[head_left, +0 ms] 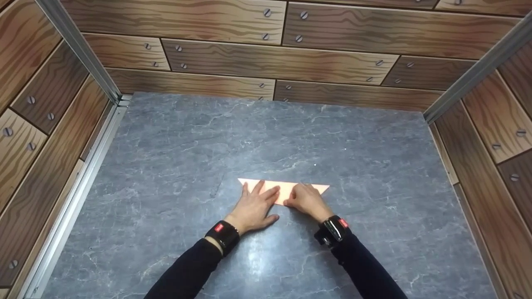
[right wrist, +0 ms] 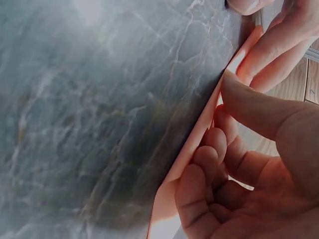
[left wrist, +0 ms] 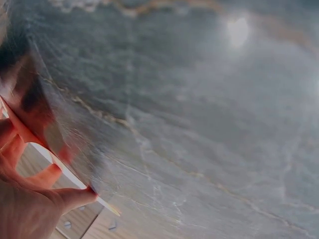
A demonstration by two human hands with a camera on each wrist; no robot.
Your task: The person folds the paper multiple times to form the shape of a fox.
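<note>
— What do we have under our hands?

— A folded sheet of orange paper (head_left: 286, 187), a flat triangle with its long edge away from us, lying near the middle of the grey worktop (head_left: 174, 158), a little toward the near edge.

— How do we judge it will handle?

— Light and thin, easily creased or slid on the smooth stone. We think it is best taken at an edge or corner, with the rest pinned flat.

— And the hands?

— Our left hand (head_left: 254, 205) lies palm down, fingers straight and spread, pressing the paper's left half. Our right hand (head_left: 306, 200) has its fingers (right wrist: 199, 174) curled, thumb against the paper's edge, pinching it.

— Around that?

— Wood-patterned walls (head_left: 266, 62) on three sides, and a dark band on each wrist.
</note>
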